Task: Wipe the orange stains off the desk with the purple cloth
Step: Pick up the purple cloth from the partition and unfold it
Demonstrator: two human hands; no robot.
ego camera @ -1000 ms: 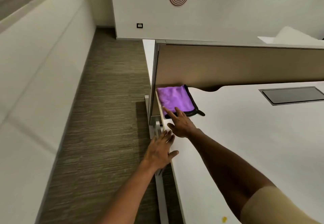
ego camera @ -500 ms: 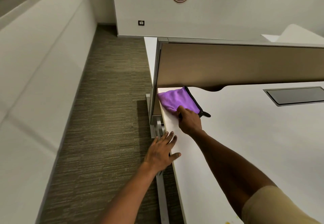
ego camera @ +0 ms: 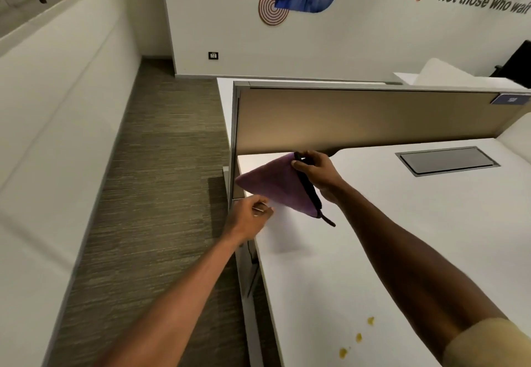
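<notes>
The purple cloth (ego camera: 275, 185), edged in black, hangs lifted above the far left corner of the white desk (ego camera: 373, 237). My right hand (ego camera: 317, 172) pinches its upper black-trimmed edge. My left hand (ego camera: 253, 214) is just below the cloth's lower left side at the desk's left edge, fingers curled; I cannot tell whether it touches the cloth. Three small orange stains (ego camera: 357, 337) sit on the desk near its front, left of my right forearm.
A tan partition panel (ego camera: 359, 119) rises along the desk's far edge, right behind the cloth. A grey cable hatch (ego camera: 446, 160) is set into the desk at the right. Carpeted floor (ego camera: 161, 194) runs left of the desk, beside a white ledge.
My right hand gripped the cloth that lay flat in the corner and raised it off the desk. My left hand rose from the desk edge toward the cloth. The view tilted, showing the stains.
</notes>
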